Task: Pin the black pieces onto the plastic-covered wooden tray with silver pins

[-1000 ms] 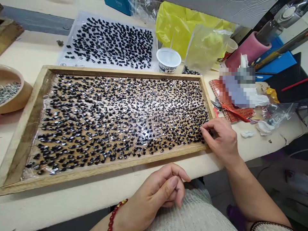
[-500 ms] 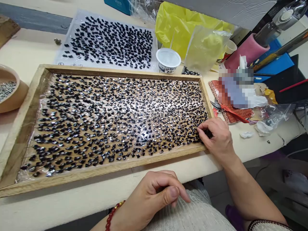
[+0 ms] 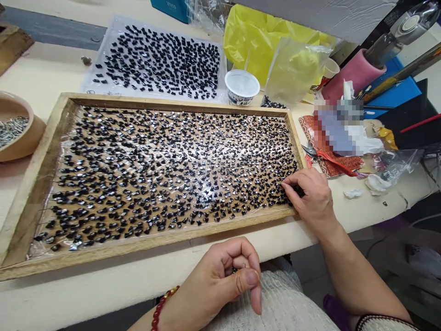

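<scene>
A shallow wooden-framed tray (image 3: 172, 243) lies across the table, filled with rows of small glossy black pieces (image 3: 138, 161), several on thin pins or wires. Over its near right corner, my right hand (image 3: 312, 197) pinches thumb and forefinger together among the pieces; what is between the fingertips is too small to make out. In front of the tray, above my lap, my left hand (image 3: 227, 276) is curled with the palm partly turned up. Small dark bits (image 3: 236, 269) and a thin wire end show inside its bent fingers.
Behind the tray, a plastic sheet (image 3: 103, 50) bears many black pieces. A white cup (image 3: 242, 87) and a clear bag (image 3: 292, 69) stand beside it. At left is a bowl (image 3: 37, 131) of metal pins (image 3: 14, 130). Red-handled pliers (image 3: 334, 163) lie right of the tray.
My left hand has turned and its fingers have bent further, so the dark bits inside now show. My right hand stays at the tray corner. The view has shifted slightly.
</scene>
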The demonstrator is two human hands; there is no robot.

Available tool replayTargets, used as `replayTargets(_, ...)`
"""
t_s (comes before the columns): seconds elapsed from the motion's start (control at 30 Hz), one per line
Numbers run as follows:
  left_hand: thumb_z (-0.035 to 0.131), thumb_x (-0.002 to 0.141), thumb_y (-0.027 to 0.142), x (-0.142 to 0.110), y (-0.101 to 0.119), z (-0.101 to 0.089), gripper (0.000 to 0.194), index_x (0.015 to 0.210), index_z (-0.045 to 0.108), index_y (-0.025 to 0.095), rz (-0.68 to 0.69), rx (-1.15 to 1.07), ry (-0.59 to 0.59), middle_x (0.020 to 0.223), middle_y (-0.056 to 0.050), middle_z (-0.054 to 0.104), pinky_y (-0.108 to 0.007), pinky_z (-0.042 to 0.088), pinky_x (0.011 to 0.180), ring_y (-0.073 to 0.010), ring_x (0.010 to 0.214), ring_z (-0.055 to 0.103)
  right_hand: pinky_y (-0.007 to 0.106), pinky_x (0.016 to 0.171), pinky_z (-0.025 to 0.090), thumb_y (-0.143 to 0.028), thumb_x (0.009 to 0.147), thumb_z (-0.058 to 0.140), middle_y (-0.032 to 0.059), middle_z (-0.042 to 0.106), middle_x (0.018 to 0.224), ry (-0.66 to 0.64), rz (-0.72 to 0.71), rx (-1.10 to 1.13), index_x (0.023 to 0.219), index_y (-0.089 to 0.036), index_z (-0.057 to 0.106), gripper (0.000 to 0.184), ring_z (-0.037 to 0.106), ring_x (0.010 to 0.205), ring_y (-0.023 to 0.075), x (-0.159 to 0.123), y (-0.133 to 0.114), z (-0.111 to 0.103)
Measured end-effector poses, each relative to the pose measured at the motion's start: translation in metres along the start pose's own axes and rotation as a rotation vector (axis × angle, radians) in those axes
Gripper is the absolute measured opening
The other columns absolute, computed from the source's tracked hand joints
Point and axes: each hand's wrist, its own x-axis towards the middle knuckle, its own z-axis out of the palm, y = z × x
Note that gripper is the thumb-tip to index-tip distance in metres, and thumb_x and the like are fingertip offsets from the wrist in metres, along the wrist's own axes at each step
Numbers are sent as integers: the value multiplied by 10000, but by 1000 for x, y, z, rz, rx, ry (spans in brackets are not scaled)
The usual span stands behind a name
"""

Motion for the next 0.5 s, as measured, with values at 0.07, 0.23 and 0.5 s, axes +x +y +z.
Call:
replayTargets(0.07, 730, 833, 513, 0, 1, -1, 382, 769, 579, 168, 12, 49, 3, 614, 2, 624, -240, 269, 518, -94, 504, 383, 351, 781, 385, -218, 891, 643, 18, 689, 805, 8, 0, 7, 810, -204, 650, 83, 603, 813, 192, -1, 2, 0)
replayTargets(0.23, 632, 889, 562, -1, 1, -6, 417, 733, 551, 183, 95, 187, 23, 675, 35, 466, -264, 283, 583, -129, 621, 354, 368, 787, 439, -236, 869, 686, 33, 701, 816, 93, 29, 90, 850, -214, 680, 30, 615, 808, 192, -4, -7, -12)
replayTargets(0.5, 654, 798, 686, -1, 5, 1, 562, 614, 454, 194, 29, 171, -34, 563, 67, 338, -280, 179, 509, -109, 544, 239, 313, 717, 465, -165, 893, 586, 32, 639, 796, -258, -217, 768, 953, -167, 648, 87, 571, 772, 140, -16, -76, -37)
